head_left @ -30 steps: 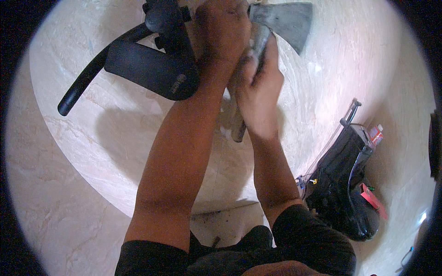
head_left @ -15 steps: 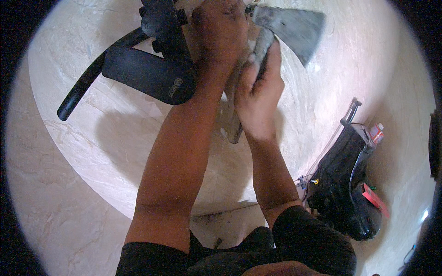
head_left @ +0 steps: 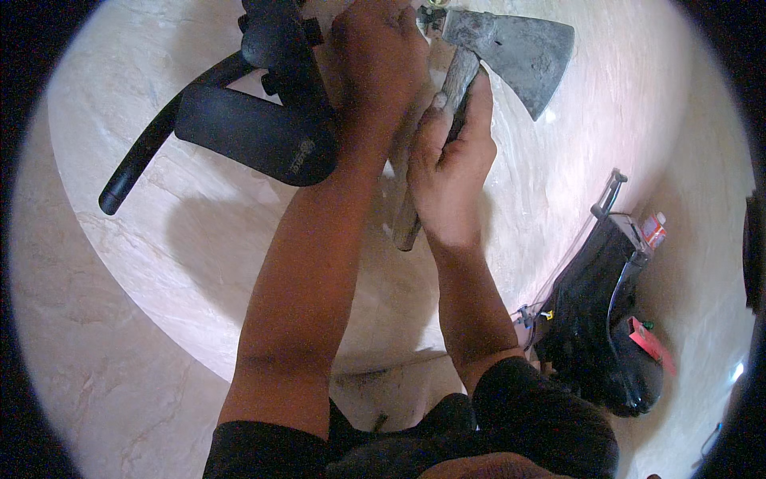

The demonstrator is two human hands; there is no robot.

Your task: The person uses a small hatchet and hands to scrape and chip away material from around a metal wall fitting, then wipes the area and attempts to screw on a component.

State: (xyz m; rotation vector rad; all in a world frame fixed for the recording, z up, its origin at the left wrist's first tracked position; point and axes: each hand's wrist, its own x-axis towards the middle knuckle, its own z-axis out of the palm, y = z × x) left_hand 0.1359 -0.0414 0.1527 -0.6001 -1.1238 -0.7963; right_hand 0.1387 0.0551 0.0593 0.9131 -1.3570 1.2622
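R hand (head_left: 452, 164) was closed firmly round the wooden handle of a hatchet (head_left: 511, 57) nr 12–1 o'clock; the grey head sat above the fist w/ cutting edge facing approx 4 o'clock; the handle's butt pointed to 6–7; L hand (head_left: 379, 44) was at 12, knuckles up & fingers bent, just beside the hatchet head; cannot tell what, if anything, it held, b/c the top rim cut it off; a black bracket w/ curved tube (head_left: 255, 132) stood at 10–11, close by the L forearm.

Risks, by judgement: a slack R grip could've let the heavy head roll & swung the edge off line; L fingers, so nr the steel, could've been nicked by any slip; a wide elbow move could've knocked the bracket; bare skin offered no guard.

At 4 lay a glossy black bag (head_left: 586, 299) w/ a red packet (head_left: 653, 347), both well apart from the hands, on a pale marble-patterned surface (head_left: 199, 319).
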